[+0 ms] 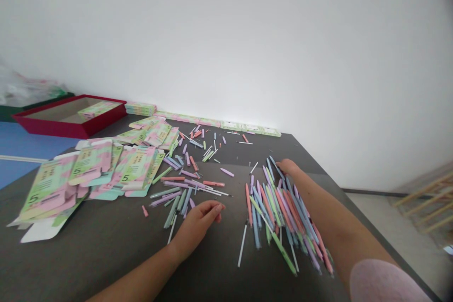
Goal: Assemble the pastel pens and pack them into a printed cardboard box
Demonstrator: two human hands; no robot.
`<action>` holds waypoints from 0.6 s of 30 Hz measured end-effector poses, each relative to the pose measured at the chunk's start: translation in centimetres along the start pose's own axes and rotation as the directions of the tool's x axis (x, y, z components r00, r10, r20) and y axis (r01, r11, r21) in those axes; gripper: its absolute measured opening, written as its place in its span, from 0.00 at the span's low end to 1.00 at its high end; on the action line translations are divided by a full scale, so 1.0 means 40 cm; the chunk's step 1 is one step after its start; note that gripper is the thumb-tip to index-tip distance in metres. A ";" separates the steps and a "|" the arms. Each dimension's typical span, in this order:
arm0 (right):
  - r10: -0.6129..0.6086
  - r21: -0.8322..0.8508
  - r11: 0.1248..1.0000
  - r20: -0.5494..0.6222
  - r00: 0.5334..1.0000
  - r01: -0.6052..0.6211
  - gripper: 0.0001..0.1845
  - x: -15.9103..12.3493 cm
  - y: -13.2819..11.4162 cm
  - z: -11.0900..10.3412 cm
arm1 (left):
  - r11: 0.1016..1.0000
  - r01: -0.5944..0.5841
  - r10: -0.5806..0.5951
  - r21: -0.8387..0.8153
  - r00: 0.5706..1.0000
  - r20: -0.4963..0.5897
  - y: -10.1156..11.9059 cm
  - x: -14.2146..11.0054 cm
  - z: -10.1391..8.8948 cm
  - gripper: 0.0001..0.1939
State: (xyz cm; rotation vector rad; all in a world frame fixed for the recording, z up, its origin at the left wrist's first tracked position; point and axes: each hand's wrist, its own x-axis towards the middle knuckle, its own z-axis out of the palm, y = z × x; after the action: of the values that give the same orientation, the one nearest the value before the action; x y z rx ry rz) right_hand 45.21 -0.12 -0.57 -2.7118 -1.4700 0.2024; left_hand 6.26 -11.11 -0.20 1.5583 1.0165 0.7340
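Dozens of pastel pens (pixel 285 207) lie gathered on the dark table (pixel 215 264) beside our right hand (pixel 289 168), its grip hidden from us, while loose pen parts (pixel 227 172) lie ungathered beyond our left hand (pixel 197 222), fingertips seemingly together.

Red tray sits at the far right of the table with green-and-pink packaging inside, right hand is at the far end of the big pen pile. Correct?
One error: the head view shows the red tray at the far left, not the far right. The green-and-pink packaging inside it and the right hand at the far end of the big pen pile stand.
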 end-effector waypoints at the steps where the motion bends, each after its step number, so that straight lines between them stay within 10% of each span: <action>1: 0.003 0.011 1.000 0.016 1.000 -0.003 0.17 -0.003 0.001 -0.006 | 1.000 -0.002 0.002 -0.001 1.000 0.000 -0.001 0.000 0.000 0.18; 7: -0.019 0.087 0.996 0.110 0.994 0.010 0.17 0.007 -0.053 -0.039 | 1.000 -0.009 0.009 -0.011 1.000 0.011 0.002 -0.001 -0.001 0.18; 18: -0.257 0.185 0.961 0.329 0.909 0.205 0.17 -0.058 -0.357 0.055 | 0.998 0.014 -0.010 -0.058 0.998 0.068 -0.013 -0.005 0.009 0.19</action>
State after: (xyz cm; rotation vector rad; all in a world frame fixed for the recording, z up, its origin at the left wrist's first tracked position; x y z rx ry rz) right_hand 31.81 5.71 -1.01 -2.4464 -1.7668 0.7846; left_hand 6.39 -11.41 -0.77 1.5155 0.9459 0.6915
